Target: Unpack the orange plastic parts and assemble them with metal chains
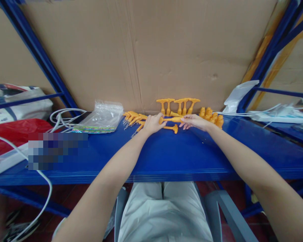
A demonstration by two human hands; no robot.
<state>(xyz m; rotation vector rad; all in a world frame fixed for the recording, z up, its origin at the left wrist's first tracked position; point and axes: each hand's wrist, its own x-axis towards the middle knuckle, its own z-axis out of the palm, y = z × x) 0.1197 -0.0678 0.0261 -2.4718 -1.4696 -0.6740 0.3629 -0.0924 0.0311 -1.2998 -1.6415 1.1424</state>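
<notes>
Both hands meet at the back of the blue shelf (166, 154) on one orange plastic screw-like part (172, 119). My left hand (153, 123) is closed on its left end. My right hand (194, 121) pinches its right end. A second orange threaded part (172, 128) lies on the shelf just below the held one. Several T-shaped orange parts (178, 105) stand against the cardboard behind the hands. A pile of orange parts (135, 118) with small metal springs lies left of my left hand. Several short orange threaded pieces (212, 116) sit right of my right hand.
A clear plastic bag (102, 116) lies left of the parts, beside white cables (63, 117). A red bag (15, 132) sits at the far left. A white bag (238, 95) and a white power strip (277, 116) are on the right. Cardboard (146, 50) backs the shelf.
</notes>
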